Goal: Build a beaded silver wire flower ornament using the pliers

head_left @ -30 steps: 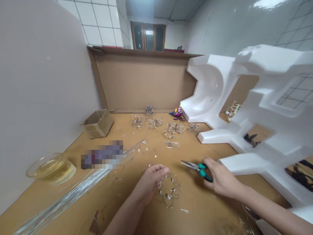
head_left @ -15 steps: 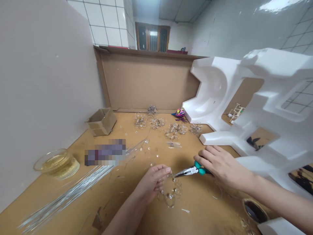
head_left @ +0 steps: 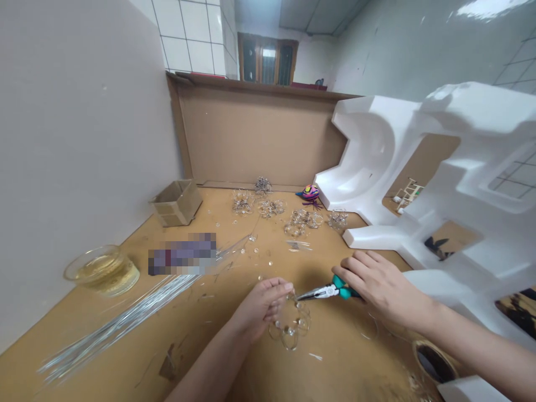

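My left hand (head_left: 263, 307) pinches the upper left edge of a wire ring (head_left: 290, 330), made of looped wire with clear beads. My right hand (head_left: 377, 282) is wrapped round the green and black handles of long-nose pliers (head_left: 322, 292). The pliers' tips meet the top of the ring, right beside my left fingertips. Whether the jaws are closed on the wire I cannot tell. Loose clear beads (head_left: 255, 250) lie on the table beyond my left hand. A few short wire pieces (head_left: 300, 245) lie farther back.
Finished-looking wire clusters (head_left: 272, 209) stand at the back beside a colourful toy (head_left: 310, 192). On the left are a small cardboard box (head_left: 176, 204), a bowl of yellowish contents (head_left: 101, 271) and a bundle of long wires (head_left: 125, 324). White foam packing (head_left: 372, 237) borders the right; a dark round container (head_left: 434, 362) sits near my right forearm.
The pliers have swung left from beside the foam to the top of the wire ring, and my right hand has turned over them. My left hand keeps its pinch on the ring.
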Motion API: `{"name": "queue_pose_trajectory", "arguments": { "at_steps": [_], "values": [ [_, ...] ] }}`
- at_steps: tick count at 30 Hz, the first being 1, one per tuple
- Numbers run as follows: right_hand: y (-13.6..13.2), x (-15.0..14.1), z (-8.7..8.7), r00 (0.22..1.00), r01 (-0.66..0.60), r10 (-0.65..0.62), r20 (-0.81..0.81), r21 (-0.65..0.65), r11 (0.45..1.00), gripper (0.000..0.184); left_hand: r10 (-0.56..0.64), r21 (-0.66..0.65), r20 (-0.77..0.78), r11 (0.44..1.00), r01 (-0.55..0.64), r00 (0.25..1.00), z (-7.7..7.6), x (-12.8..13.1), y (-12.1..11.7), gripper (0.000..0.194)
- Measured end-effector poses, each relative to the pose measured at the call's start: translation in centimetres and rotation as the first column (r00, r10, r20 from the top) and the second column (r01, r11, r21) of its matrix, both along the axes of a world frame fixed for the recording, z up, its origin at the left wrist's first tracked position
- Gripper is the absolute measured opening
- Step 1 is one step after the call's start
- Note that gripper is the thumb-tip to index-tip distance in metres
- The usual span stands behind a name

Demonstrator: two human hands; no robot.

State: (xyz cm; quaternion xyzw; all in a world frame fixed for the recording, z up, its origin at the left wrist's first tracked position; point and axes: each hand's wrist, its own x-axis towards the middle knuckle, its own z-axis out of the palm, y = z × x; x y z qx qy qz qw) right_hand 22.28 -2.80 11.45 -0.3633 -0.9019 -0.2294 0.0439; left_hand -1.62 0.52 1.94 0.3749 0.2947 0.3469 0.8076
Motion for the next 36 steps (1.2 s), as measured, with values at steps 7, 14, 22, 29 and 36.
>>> {"name": "queue_pose_trajectory", "arguments": {
  "at_steps": [7, 14, 22, 29, 36],
  "values": [
    [-0.10, 0.12, -0.15, 0.998, 0.034, -0.033, 0.052, -0.031, 0.999, 0.024, -0.022, -0.005, 0.011, 1.000, 0.022, 1.000, -0.25, 0.03, 0.07, 0.024],
    [-0.15, 0.15, -0.19, 0.997, 0.034, -0.032, 0.066, -0.036, 0.999, 0.026, -0.034, -0.007, 0.001, 0.999, 0.034, 0.999, -0.34, -0.01, 0.09, 0.022],
    [0.05, 0.02, -0.25, 0.998, 0.010, -0.008, 0.063, -0.032, 0.999, 0.026, -0.045, -0.014, -0.001, 0.999, 0.045, 0.999, -0.55, -0.10, 0.15, 0.021],
    [0.33, -0.08, -0.21, 0.997, 0.007, -0.004, 0.071, -0.043, 0.999, 0.025, -0.046, -0.008, 0.007, 0.999, 0.046, 0.999, -0.52, -0.14, 0.22, 0.021],
    [0.42, 0.04, -0.21, 0.998, -0.002, 0.005, 0.058, -0.045, 0.999, 0.022, -0.049, -0.001, 0.012, 0.999, 0.049, 0.999, -0.59, -0.17, 0.19, 0.021]
  ]
}}
